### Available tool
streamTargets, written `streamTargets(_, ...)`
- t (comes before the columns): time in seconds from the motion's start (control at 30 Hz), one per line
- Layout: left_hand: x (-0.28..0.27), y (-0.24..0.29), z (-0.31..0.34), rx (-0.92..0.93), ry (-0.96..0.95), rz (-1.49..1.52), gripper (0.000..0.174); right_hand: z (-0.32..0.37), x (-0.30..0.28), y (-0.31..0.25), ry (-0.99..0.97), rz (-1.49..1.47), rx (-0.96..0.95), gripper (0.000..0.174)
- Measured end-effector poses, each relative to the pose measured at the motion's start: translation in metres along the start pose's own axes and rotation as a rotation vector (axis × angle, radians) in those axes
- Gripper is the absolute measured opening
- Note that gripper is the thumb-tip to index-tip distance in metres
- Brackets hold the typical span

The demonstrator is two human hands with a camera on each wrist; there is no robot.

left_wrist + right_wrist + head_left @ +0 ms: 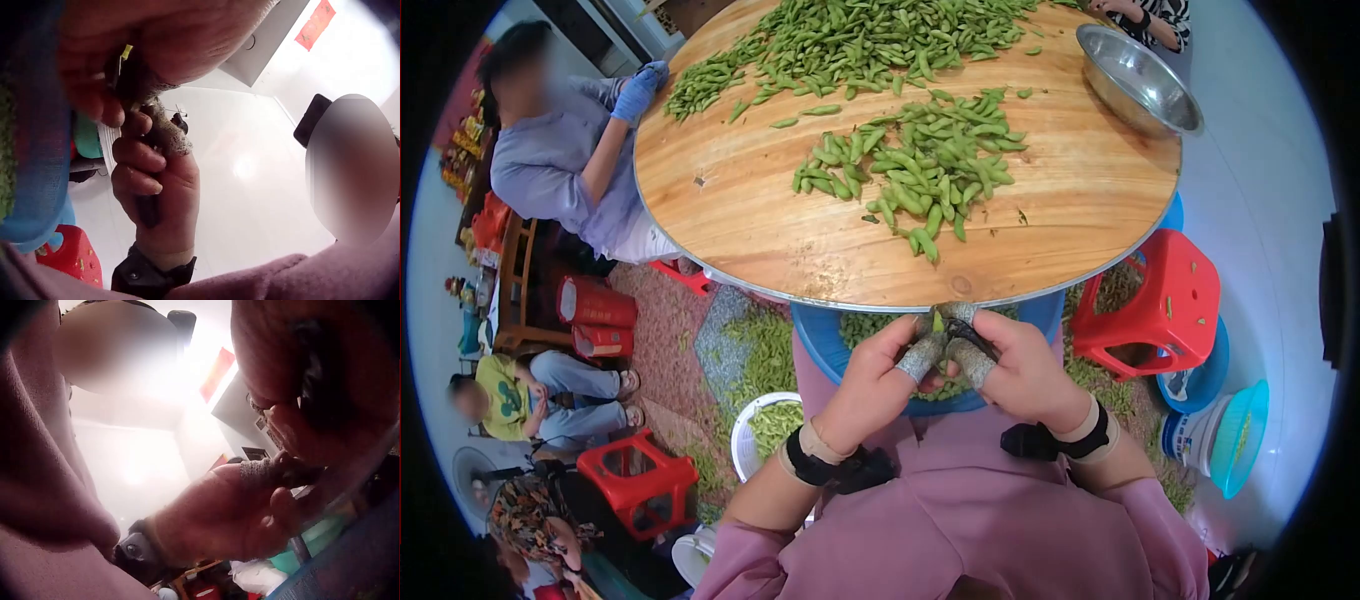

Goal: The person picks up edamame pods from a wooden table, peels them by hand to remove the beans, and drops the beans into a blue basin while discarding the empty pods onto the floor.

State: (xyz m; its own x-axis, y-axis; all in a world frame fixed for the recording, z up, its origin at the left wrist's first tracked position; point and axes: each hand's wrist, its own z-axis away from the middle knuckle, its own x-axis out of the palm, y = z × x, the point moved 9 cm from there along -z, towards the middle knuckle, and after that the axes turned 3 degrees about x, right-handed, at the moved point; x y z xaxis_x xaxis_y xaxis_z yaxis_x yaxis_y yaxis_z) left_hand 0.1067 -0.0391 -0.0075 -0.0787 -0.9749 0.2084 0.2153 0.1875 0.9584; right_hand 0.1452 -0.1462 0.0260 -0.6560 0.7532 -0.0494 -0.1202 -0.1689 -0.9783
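Observation:
In the head view both hands meet just below the table's near edge, their thumbs side by side in worn grey wraps. My left hand (868,378) pinches a green soybean pod (938,324), whose tip stands up between the thumbs. The right hand (1038,372) has its fingers curled around a dark handle (148,211), seen against its palm in the left wrist view; the tool's kind cannot be told. Under the hands is a blue basin (820,345) with green pods inside. A loose heap of soybean pods (925,165) lies on the table in front.
The round wooden table (730,215) bears a larger pod pile (870,45) and a steel bowl (1140,85). A red stool (1165,305) stands at the right, another red stool (640,480) at lower left. A white bucket (745,440) holds pods. A gloved person (550,180) sits left.

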Motion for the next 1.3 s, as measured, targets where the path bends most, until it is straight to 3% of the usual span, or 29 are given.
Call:
streamTargets(0.1,0.004,-0.003,0.001,-0.026,0.025,0.076,0.026,0.000,0.006,0.007,-0.062,-0.132,0.108,0.032)
streamTargets(0.33,-0.001,0.002,-0.001,-0.028,0.033,0.022,0.027,-0.005,0.005,-0.003,-0.058,-0.095,0.015,0.037)
streamTargets(0.4,-0.002,0.002,-0.001,-0.058,0.025,0.064,0.027,-0.004,0.007,0.008,-0.126,-0.185,0.139,0.039)
streamTargets(0.57,-0.004,-0.003,0.002,-0.115,0.000,0.108,0.025,-0.004,0.009,0.014,-0.144,-0.224,0.178,0.038)
streamTargets(0.63,-0.010,-0.001,0.003,-0.060,0.046,-0.119,0.020,-0.007,0.010,0.024,-0.149,-0.207,0.191,0.037)
streamTargets(0.67,-0.009,-0.003,0.003,-0.061,0.045,-0.119,0.020,-0.013,0.008,0.017,-0.097,-0.063,-0.029,0.036)
streamTargets(0.7,-0.012,0.020,0.004,0.205,0.118,-0.483,0.017,-0.012,0.007,0.004,-0.042,0.083,-0.249,0.035)
streamTargets(0.73,-0.005,0.042,0.011,0.477,0.189,-0.843,0.015,-0.011,0.004,0.005,-0.039,0.082,-0.249,0.035)
streamTargets(0.8,-0.006,0.043,0.010,0.499,0.170,-0.828,0.013,-0.013,0.006,0.011,-0.106,0.002,0.023,0.032)
streamTargets(0.83,-0.006,0.045,0.010,0.519,0.154,-0.813,0.011,-0.012,0.003,0.009,-0.104,0.001,0.023,0.032)
streamTargets(0.87,-0.008,0.052,0.012,0.519,0.152,-0.813,0.011,-0.010,0.006,0.022,-0.165,-0.224,0.186,0.030)
streamTargets(0.9,-0.014,0.032,0.005,0.157,0.032,-0.362,0.012,-0.005,0.013,0.032,-0.226,-0.449,0.349,0.029)
streamTargets(0.93,-0.006,0.008,0.009,-0.201,-0.084,0.093,0.013,-0.003,0.013,0.031,-0.227,-0.449,0.350,0.029)
streamTargets(0.97,-0.010,0.008,0.010,-0.203,-0.083,0.095,0.013,0.000,0.015,0.030,-0.244,-0.457,0.355,0.030)
streamTargets(1.03,0.008,-0.002,0.019,-0.441,-0.207,0.672,0.015,0.002,0.020,0.036,-0.261,-0.466,0.360,0.030)
streamTargets(1.1,0.012,-0.010,0.022,-0.419,-0.275,0.785,0.018,0.005,0.008,-0.014,-0.019,0.359,-0.478,0.033)
streamTargets(1.13,0.017,-0.010,0.023,-0.398,-0.343,0.898,0.022,0.005,0.007,-0.013,-0.017,0.359,-0.476,0.033)
streamTargets(1.23,0.007,-0.020,0.017,-0.394,-0.286,0.865,0.022,0.004,0.006,-0.016,-0.042,0.470,-0.425,0.032)
streamTargets(1.3,0.010,-0.012,0.018,-0.425,-0.279,0.817,0.022,-0.004,0.004,0.011,-0.163,-0.269,-0.027,0.031)
